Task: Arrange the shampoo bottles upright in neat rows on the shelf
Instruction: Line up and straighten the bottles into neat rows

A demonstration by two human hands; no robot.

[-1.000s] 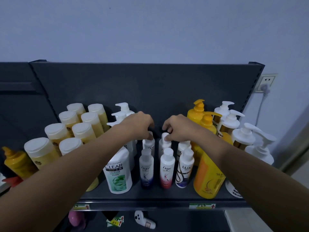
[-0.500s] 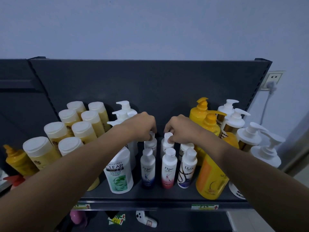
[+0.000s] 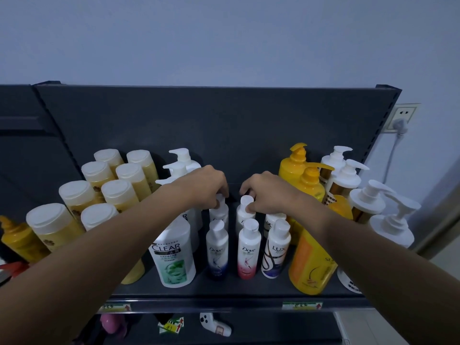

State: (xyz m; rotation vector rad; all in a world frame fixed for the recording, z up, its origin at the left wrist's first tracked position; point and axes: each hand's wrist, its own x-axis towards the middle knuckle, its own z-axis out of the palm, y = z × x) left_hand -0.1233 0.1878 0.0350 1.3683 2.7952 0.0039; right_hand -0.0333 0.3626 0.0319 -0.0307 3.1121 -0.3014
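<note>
Both hands are on the second row, centre of the shelf [image 3: 229, 292]. The left hand [image 3: 205, 189] pinches the cap of a small white bottle [image 3: 219, 213]. The right hand [image 3: 267, 192] pinches the cap of the neighbour bottle [image 3: 245, 212], fingers curled over the tops. Both bottles stand upright, just behind the front row: blue Dove bottle [image 3: 217, 247], pink Dove bottle [image 3: 249, 250], Lux bottle [image 3: 275, 250]. Looks like squaring up the rear pair; most of the shelf reads as in rows. Risks: the grip is cap-only and high up, so a sideways nudge likely tips a bottle rather than slides it. A tipped one would go forward into the narrow, tall front row, which could domino toward the front edge. The forearms pass right over the Clear bottle [image 3: 174, 255] and the big orange bottle [image 3: 311, 265], so a dropped wrist when pulling out could clip either. Room: there is open shelf floor behind the held pair up to the back panel [image 3: 224, 135], so pushing back looks safe. Sideways is tight, with white pump bottles [image 3: 183, 158] close on the left and yellow pump bottles [image 3: 296, 165] close on the right. The gap between the held pair is small. Only a narrow bare strip lies ahead of the front row, so there is little buffer there.
</note>
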